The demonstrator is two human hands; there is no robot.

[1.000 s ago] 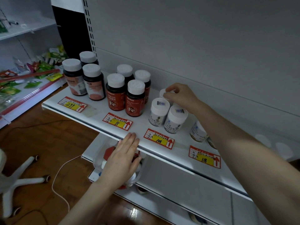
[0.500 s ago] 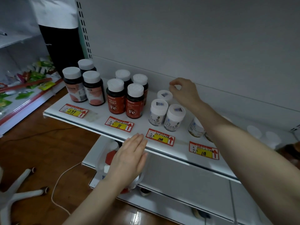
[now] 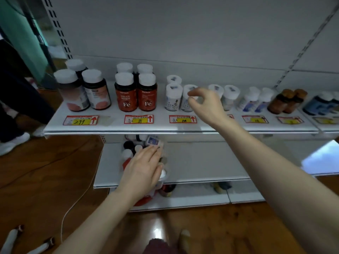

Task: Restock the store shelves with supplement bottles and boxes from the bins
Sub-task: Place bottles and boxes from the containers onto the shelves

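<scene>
The white upper shelf [image 3: 201, 128] carries rows of supplement bottles: large dark ones with pink labels [image 3: 82, 90], red Fe bottles [image 3: 135, 94] and small white bottles [image 3: 173, 96]. My right hand [image 3: 205, 105] hovers just in front of the small white bottles, fingers loosely curled and holding nothing. On the lower shelf [image 3: 201, 162] stands a bin of mixed bottles [image 3: 134, 143], partly hidden. My left hand [image 3: 145, 167] lies over the bin with straight fingers, its fingertips at a white bottle with a blue label [image 3: 153, 140].
Further right on the upper shelf stand more white bottles [image 3: 229, 96], blue-labelled ones [image 3: 255, 101], amber bottles [image 3: 288, 101] and blue bottles [image 3: 321, 105]. Another person's legs and white shoes [image 3: 11, 142] are at the left. A white cable [image 3: 73, 204] crosses the wooden floor.
My right hand let go of the rear white bottle and drew back to the front of the row. My left hand dropped from the shelf edge onto the bin. The view widened.
</scene>
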